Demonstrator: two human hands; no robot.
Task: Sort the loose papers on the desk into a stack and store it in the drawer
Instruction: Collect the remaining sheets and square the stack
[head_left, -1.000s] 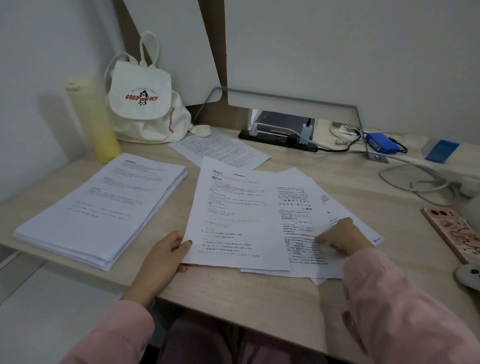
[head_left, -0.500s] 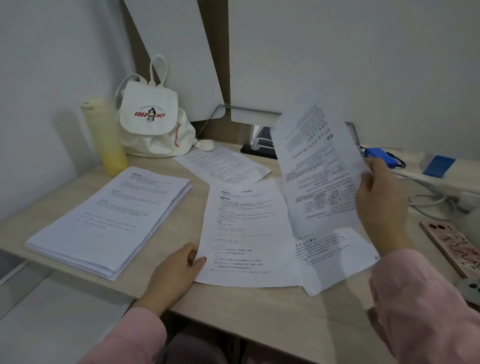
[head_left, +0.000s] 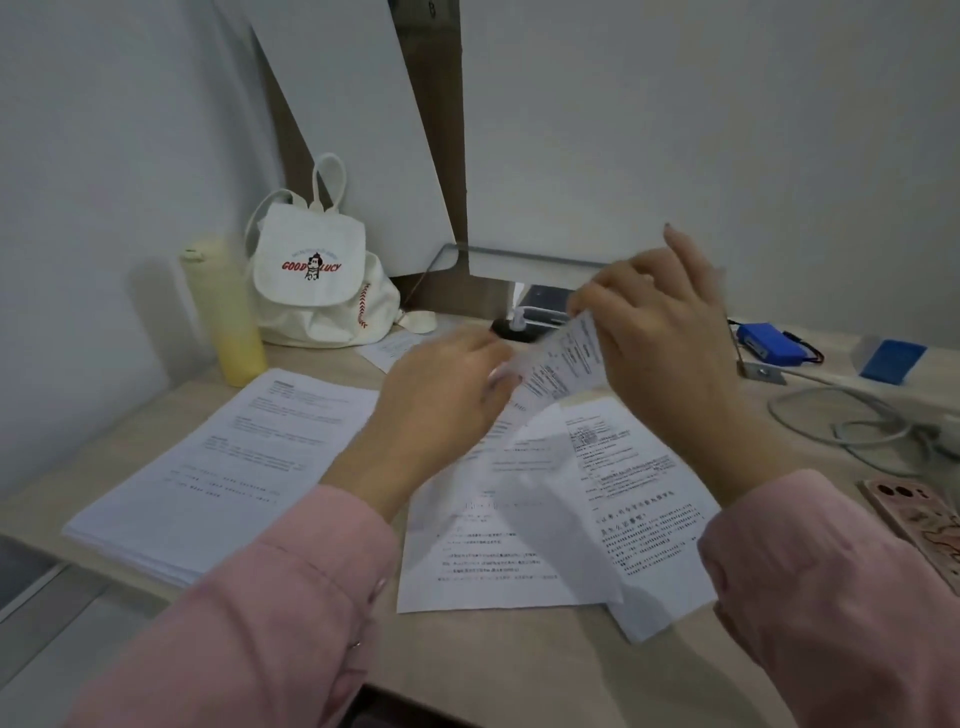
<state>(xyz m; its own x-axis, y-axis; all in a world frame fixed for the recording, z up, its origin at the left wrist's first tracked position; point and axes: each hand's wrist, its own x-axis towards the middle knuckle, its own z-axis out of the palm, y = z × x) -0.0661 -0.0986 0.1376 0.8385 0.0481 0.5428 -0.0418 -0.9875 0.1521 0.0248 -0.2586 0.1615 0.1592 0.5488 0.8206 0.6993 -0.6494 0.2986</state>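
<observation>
A printed sheet (head_left: 563, 364) hangs in the air above the desk, held between both hands. My right hand (head_left: 670, 332) grips its far end and my left hand (head_left: 447, 395) pinches its near-left edge. Under them two loose sheets lie overlapped on the desk: one in the middle (head_left: 483, 561) and one to the right (head_left: 649, 519). A thick paper stack (head_left: 223, 467) rests at the left. Another loose sheet (head_left: 387, 348) lies farther back, mostly hidden by my left hand. No drawer is in view.
A white drawstring backpack (head_left: 317, 275) and a yellow bottle (head_left: 228, 312) stand at the back left. A blue box (head_left: 763, 343), a blue sponge-like block (head_left: 891, 361), grey cables (head_left: 852, 421) and a pink-cased phone (head_left: 919, 530) occupy the right side. The desk's front edge (head_left: 519, 691) is near.
My right hand lifted one sheet off the desk and swung it toward the middle. My left hand left the middle sheet, rose and took hold of the lifted sheet.
</observation>
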